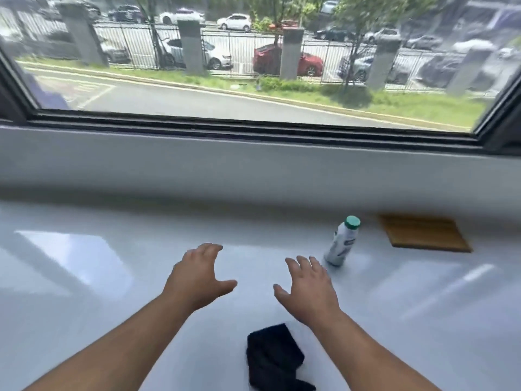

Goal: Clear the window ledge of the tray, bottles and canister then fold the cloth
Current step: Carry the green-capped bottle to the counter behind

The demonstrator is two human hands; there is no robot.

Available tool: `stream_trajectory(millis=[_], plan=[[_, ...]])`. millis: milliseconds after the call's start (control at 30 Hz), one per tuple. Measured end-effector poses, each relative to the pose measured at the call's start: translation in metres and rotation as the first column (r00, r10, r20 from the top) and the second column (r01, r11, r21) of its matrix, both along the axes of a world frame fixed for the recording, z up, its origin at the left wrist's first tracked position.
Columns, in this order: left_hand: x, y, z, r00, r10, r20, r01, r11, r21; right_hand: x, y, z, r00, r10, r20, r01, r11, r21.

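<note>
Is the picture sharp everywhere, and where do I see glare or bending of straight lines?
Head view: not sharp; the wooden tray and the scene outside are smeared by motion blur, the left hand and right hand a little soft. Daylight leaves pale glare patches on the glossy white ledge. The wide lens bows the window frame.

We note the ledge (84, 277) is glossy, smooth white, showing reflections. Bottle (339, 244): smooth white plastic, green cap. Tray (423, 234): matt wood, grooved. Cloth (273, 359): soft, matt black fabric.
</note>
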State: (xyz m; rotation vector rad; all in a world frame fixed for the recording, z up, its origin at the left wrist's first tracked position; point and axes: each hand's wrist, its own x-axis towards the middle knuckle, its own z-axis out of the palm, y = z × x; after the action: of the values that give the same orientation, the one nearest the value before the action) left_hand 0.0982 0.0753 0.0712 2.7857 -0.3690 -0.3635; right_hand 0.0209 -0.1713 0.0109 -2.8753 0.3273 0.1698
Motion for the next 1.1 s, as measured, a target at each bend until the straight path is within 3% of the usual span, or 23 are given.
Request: stream_trajectory(millis=[333,467,567,633,767,833,1100], plan=[[0.036,-0.276,-0.023,0.972,-0.23,-0.051,0.228,0.973,-0.035,-0.018,-0.201,-0.026,0.954,-0.298,-0.019,0.298,0.949,0.102],[0.048,-0.339,-0.039,0.972,-0.211,-0.108,0.201,0.975,-0.098,-0.004,-0.232,-0.043,0.908,-0.413,-0.064,0.412,0.86,0.3],[0.051,-0.372,-0.056,0.967,-0.177,-0.184,0.14,0.97,-0.198,0.009,-0.244,-0.062,0.858,-0.482,-0.175,0.493,0.683,0.539],[0.051,-0.385,-0.066,0.964,-0.167,-0.205,0.109,0.958,-0.266,0.016,-0.247,-0.072,0.811,-0.508,-0.291,0.553,0.503,0.664],[0.051,-0.398,-0.079,0.976,-0.124,-0.179,0.066,0.952,-0.3,0.027,-0.252,-0.084,0.692,-0.519,-0.502,0.628,0.089,0.773],[0.05,-0.4,-0.082,0.981,-0.097,-0.169,0.039,0.948,-0.316,0.032,-0.254,-0.089,0.662,-0.519,-0.541,0.607,-0.053,0.793],[0.049,-0.347,-0.078,0.985,-0.044,-0.168,-0.018,0.938,-0.347,0.043,-0.211,-0.084,0.693,-0.455,-0.559,0.569,-0.131,0.812]])
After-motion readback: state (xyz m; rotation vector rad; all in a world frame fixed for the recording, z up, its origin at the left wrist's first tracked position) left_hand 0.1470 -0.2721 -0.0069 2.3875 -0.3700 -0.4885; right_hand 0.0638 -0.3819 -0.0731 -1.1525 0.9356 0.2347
